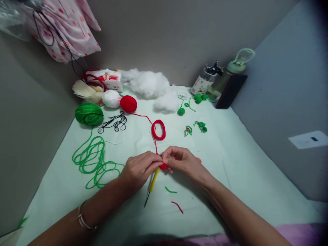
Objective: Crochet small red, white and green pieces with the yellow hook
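Close together at the table's middle, my two hands meet on a small red crocheted piece (163, 166). My left hand (139, 169) pinches its left side, and my right hand (179, 160) pinches the right with thumb and forefinger. Most of the piece is hidden by the fingers. A crochet hook with a yellow handle (154, 179) slants down from below my left fingers; whether it is held or lies on the table I cannot tell. Red yarn runs up from the piece to a loose red yarn coil (158, 130) and on to a red yarn ball (128, 104).
Green yarn (93, 160) lies in loops at left, below its green ball (89, 114). White stuffing (148, 83) is heaped at the back. Small green crocheted pieces (201, 126), a bottle (217, 82) and a phone (231, 92) are at right. Yarn snippets (177, 206) lie in front.
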A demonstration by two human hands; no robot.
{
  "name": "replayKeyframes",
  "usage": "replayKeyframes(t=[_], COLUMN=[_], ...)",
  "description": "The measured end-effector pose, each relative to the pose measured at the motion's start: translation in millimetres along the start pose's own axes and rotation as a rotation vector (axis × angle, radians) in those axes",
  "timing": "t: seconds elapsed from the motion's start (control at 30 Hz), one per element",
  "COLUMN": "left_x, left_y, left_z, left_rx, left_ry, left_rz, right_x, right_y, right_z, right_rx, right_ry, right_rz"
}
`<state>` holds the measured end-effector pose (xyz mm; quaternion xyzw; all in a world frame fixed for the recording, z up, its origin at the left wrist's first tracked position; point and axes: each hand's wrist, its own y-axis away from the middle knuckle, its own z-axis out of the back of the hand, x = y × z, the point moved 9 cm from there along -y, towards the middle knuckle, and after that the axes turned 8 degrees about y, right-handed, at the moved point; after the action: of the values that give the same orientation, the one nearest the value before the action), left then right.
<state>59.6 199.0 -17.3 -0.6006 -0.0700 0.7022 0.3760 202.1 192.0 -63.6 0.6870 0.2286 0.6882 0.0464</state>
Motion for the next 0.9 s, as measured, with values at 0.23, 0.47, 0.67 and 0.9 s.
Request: replayKeyframes(t=[0.23,0.47,0.67,0.9], left_x=[18.0,37.5,51.8,63.6], left_y=[2.2,10.3,16.6,25.8], left_z=[-2.1,-9.4,-21.9,-26.6], left_rx=[-0.016,-0.057,-0.019,-0.034], left_ry=[0.151,0.331,0.583,0.752], left_rz=[0.286,0.589,0.887,1.015], right_x=[-3.1,4.9,12.4,42.5], right_y=[-1.0,1.8,5.4,25.5], right_z=[1.1,-0.8,5.4,7.1], right_rx=[-0.006,-0.022,-0.118,-0.334], right_ry=[-0.024,-0.046,0.137,0.683], right_rz=[0.009,0.045,0.202,0.59])
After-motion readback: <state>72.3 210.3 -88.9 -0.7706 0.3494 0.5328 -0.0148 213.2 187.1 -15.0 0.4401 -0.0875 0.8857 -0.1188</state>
